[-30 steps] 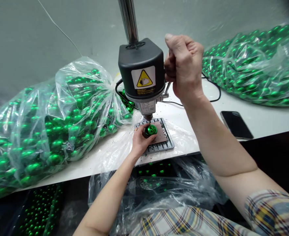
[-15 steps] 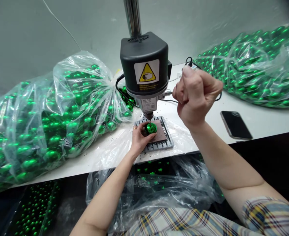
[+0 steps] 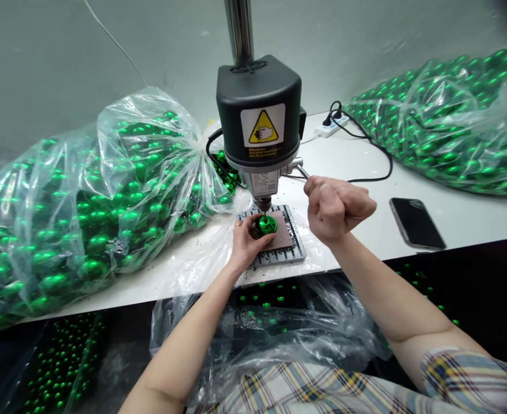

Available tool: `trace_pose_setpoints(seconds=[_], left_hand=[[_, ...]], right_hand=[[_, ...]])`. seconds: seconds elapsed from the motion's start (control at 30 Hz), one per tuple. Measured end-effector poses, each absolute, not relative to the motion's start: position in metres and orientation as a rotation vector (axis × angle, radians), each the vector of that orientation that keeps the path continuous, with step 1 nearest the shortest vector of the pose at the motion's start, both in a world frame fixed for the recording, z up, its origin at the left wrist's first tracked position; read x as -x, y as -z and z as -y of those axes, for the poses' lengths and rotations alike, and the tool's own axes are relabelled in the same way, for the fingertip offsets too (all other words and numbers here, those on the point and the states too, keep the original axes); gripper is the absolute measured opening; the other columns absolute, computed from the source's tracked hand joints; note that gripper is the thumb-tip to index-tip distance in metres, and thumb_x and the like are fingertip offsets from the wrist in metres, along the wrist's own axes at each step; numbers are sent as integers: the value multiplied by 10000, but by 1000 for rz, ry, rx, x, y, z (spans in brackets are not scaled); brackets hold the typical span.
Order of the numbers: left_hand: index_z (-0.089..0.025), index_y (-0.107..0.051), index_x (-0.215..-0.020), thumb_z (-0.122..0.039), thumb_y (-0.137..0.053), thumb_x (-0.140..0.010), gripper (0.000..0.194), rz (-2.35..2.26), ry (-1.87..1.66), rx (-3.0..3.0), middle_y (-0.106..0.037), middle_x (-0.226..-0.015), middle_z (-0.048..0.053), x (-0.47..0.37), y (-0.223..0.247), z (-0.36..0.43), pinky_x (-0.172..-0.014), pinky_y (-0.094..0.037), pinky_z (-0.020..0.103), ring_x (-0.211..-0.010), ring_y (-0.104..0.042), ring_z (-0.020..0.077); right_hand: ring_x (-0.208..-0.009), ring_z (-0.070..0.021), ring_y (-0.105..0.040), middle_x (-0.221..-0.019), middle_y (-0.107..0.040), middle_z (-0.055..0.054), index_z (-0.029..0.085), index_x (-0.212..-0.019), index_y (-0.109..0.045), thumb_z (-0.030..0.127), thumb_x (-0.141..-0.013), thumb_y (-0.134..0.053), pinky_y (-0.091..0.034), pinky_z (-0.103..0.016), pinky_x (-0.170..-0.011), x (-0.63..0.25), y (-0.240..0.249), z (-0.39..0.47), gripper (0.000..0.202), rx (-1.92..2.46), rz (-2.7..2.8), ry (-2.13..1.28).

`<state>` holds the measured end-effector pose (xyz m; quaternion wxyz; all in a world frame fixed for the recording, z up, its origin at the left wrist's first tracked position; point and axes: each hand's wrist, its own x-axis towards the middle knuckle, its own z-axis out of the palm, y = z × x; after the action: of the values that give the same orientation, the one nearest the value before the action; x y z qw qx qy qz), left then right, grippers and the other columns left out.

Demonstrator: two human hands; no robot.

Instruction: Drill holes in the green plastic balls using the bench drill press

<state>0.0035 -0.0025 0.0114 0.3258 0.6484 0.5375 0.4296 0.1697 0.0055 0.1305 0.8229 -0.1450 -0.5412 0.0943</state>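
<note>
A white table [image 3: 348, 158] stretches beneath and beyond both hands. A big clear bag of shiny green balls [image 3: 85, 218] bulges to the left of the left hand, and a similar bag [image 3: 460, 126] lies beyond the right hand, off to its right. The black drill press [image 3: 253, 86] stands just ahead of the left hand. The right hand [image 3: 337, 210] is closed in a fist round the end of the press's lever [image 3: 303, 171]. The left hand [image 3: 251, 238] is partly curled, thumb and fingers holding one green ball [image 3: 269, 225] under the drill. Beneath that hand sits a slotted metal plate [image 3: 299, 248]; a phone [image 3: 416, 223] lies right of the right hand. Between plate and ball is a pinkish board [image 3: 284, 233].
</note>
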Motion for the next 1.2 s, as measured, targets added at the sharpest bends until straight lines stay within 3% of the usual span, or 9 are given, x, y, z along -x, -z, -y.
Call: trace_pose_setpoints(seconds=[0.2,0.3,0.53,0.63,0.73,0.8,0.93,1.07,1.2], left_hand=[[-185,-693,-1192,-329,-893,-658,588,-1420,-1117,-1637,-647,-964,56,-5,-20,6,-773,-516,311,-852,-613,190],[-190,-708,-1154,-311,-892,-654,547,-1446,-1153,-1626,-642,-960,54,-6,-19,8,-779,-509,312,-848,-604,188],[-222,-692,-1129,-318,-864,-711,463,-1445,-1223,-1751,-695,-1065,66,8,-43,37,-890,-479,355,-973,-608,225],[-243,-692,-1172,-419,-804,-794,431,-1132,-796,-1986,-691,-1092,85,26,-64,72,-858,-495,347,-989,-638,239],[-225,-712,-1186,-534,-811,-755,540,-797,-140,-2180,-702,-1051,104,42,-78,103,-765,-502,329,-912,-670,253],[-215,-715,-1173,-531,-773,-800,492,-709,-15,-2165,-723,-1040,102,49,-83,104,-735,-504,310,-879,-689,241],[-215,-718,-1079,-268,-566,-968,195,-1104,-522,-2145,-747,-1028,82,54,-89,39,-820,-516,323,-915,-692,213],[-154,-718,-899,-17,-557,-814,228,-1591,-844,-2156,-707,-1027,146,48,-88,-73,-975,-472,402,-1042,-646,284],[-163,-701,-910,-36,-666,-719,232,-1659,-923,-2086,-686,-1035,161,41,-80,-136,-969,-457,407,-1098,-601,322]], right_hand=[[-369,-97,-281,-435,-329,42,229,-483,-379,291,-861,-680,-204,-310,-388,-163,-206,-24,488,499,1038,-482],[-363,-92,-234,-441,-299,50,241,-477,-375,234,-840,-680,-144,-312,-353,-163,-236,-39,474,574,991,-696],[-396,-79,-156,-471,-252,67,243,-536,-339,229,-888,-599,-127,-292,-361,-169,-239,-63,437,696,1019,-812],[-395,-85,-201,-490,-282,58,247,-547,-360,312,-839,-664,-144,-295,-354,-172,-234,-64,427,643,1056,-818],[-403,-93,-240,-491,-291,52,246,-535,-369,442,-751,-762,-159,-299,-346,-173,-232,-64,489,621,1056,-801],[-409,-91,-251,-495,-300,52,243,-534,-369,507,-704,-798,-162,-298,-343,-172,-231,-64,531,621,1054,-784],[-396,-77,-237,-492,-307,57,241,-549,-366,479,-763,-765,-144,-291,-342,-171,-230,-63,511,608,1046,-774],[-387,-69,-239,-482,-304,58,236,-549,-360,454,-804,-744,-134,-276,-346,-170,-231,-61,510,603,1053,-782],[-374,-68,-221,-468,-300,63,239,-557,-350,538,-815,-726,-126,-274,-349,-170,-231,-60,545,602,1075,-779]])
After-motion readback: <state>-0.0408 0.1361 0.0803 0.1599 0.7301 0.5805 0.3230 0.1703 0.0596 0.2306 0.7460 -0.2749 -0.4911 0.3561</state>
